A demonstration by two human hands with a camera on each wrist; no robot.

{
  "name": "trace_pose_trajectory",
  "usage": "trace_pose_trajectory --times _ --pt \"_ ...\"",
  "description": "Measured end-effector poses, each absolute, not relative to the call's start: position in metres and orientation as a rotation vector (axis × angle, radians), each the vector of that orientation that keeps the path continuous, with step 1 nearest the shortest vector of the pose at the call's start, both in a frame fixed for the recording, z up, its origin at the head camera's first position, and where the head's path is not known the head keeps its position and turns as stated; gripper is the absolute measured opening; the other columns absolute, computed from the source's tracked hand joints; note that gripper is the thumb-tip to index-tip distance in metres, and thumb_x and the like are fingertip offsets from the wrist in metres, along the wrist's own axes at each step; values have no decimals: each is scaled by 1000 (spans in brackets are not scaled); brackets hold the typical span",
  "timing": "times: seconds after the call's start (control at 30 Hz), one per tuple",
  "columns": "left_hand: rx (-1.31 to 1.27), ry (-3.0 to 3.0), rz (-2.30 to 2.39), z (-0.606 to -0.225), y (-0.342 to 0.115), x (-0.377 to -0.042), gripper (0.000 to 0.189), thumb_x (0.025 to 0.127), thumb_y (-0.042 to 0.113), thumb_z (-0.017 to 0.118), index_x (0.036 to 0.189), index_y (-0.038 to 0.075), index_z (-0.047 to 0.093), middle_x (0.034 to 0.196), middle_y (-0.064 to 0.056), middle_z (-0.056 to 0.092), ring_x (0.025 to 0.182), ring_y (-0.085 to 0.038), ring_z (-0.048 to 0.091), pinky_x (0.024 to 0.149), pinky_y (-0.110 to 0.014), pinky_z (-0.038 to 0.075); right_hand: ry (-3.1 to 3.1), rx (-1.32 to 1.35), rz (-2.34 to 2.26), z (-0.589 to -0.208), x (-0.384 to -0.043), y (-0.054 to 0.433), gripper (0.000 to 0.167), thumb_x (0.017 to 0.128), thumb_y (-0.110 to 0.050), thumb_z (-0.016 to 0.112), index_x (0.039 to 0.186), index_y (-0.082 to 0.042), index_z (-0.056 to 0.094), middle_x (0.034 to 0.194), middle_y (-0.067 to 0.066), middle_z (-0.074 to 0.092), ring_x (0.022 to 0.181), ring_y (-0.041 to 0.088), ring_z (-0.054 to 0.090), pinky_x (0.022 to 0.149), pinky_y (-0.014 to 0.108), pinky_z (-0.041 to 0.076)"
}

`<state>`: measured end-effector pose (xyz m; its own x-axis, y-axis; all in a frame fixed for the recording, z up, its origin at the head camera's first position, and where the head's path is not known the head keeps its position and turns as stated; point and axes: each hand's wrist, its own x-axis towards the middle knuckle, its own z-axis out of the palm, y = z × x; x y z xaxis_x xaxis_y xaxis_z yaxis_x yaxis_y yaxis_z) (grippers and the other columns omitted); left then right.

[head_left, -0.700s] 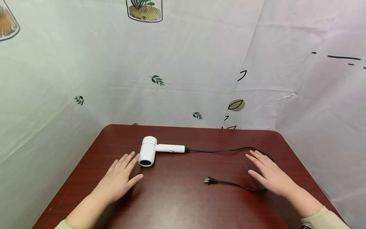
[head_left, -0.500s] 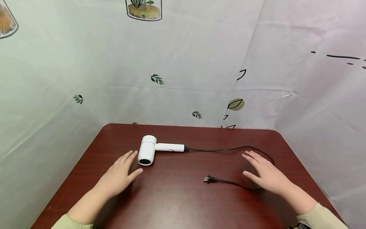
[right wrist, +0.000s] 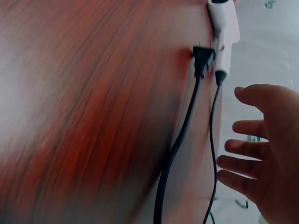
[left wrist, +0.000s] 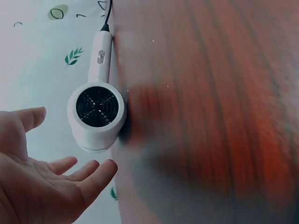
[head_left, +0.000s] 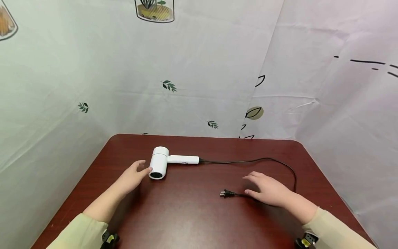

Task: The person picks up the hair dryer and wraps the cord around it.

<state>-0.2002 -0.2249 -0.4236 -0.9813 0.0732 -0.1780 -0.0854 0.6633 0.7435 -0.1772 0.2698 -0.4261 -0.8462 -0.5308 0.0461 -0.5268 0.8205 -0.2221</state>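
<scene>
A white hair dryer lies on the counter.
The left hand, fingers apart, is just beside it; the right hand, loosely spread, hovers over the cord near the plug.

On table, left of centre, toward far edge: hair dryer, barrel left, handle right. From handle rightward, then looping back nearer: cord, ending in plug. Just left of barrel: left hand. Right of plug, above cord: right hand. Behind table: sheet.
</scene>
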Motion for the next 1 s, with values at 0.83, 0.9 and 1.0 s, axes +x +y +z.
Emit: trace_pose_trajectory --times 0.83,0.9,1.0 --pt "-138 2423 1477 -434 -210 -238 73 101 30 55 150 -10 18 147 -34 31 129 -43 45 96 -53 48 2821 -1026 -292 -437 -184 218 27 92 -35 69 114 -19 68 101 -11 58 91 5 56 79 33 51" --pt "-138 2438 1468 -434 -209 -240 73 101 31 55 149 -10 20 145 -34 34 126 -42 48 93 -51 50 2822 -1039 -281 -439 -185 217 26 92 -35 69 113 -19 68 99 -11 58 90 5 55 78 33 50" --pt "-143 2464 1450 -434 -207 -242 72 100 31 56 148 -10 22 142 -33 38 121 -40 52 86 -47 53 2823 -1064 -247 -440 -186 216 24 91 -33 70 109 -18 68 96 -11 56 87 5 53 77 32 49"
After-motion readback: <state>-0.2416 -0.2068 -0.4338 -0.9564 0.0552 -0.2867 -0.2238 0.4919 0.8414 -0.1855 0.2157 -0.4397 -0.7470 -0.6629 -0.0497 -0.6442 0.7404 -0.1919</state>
